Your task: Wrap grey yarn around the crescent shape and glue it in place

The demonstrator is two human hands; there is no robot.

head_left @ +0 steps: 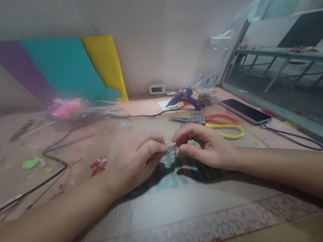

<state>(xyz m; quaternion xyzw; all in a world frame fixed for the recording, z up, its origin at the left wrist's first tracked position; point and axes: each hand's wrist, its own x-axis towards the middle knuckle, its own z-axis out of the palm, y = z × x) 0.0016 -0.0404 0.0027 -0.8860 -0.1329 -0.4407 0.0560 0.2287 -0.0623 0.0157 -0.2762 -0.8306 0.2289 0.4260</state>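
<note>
My left hand (142, 155) is closed, its thumb and forefinger pinching a small grey twisted piece (172, 149) whose exact kind I cannot make out. From the other side my right hand (207, 146) bends its thumb and forefinger around the free end of that piece, fingertips close together. Both hands are just above the table, over a sheet with teal lettering (172, 183). Behind the right hand lie scissors (226, 128) with one orange and one yellow handle, and some grey fuzzy strands (194, 119) rest across their blades.
A blue hot glue gun (184, 97) stands behind the scissors, near a small white digital clock (157, 89). To the right are a phone (245, 111) with a strap and a clear bottle (216, 58). A black cable (60, 166), red scraps (98, 166) and pink material (68, 107) lie left.
</note>
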